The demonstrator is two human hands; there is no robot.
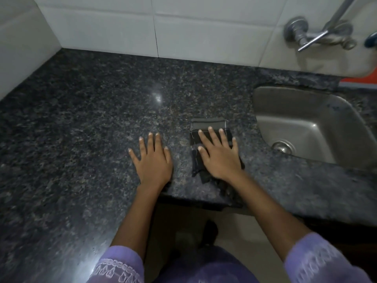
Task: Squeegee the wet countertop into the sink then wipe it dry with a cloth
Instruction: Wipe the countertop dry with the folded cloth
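Occlusions and crops, head view

Middle of cloth point(206, 124) hidden under right hand point(221, 158) fingers point(213, 135); only its edges show around them. Beyond the fingers to the right: sink point(306, 111) cut by frame edge, tap point(318, 34) spout cropped at top, orange object point(359, 81) cropped and unidentifiable. Bench point(91, 111) blurred at the near left.

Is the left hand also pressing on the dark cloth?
No, the left hand lies flat on the bare speckled granite countertop, beside the dark folded cloth under the right hand.

Dark folded cloth point(208, 127) flat on speckled countertop point(102, 111), beside steel sink point(306, 123).
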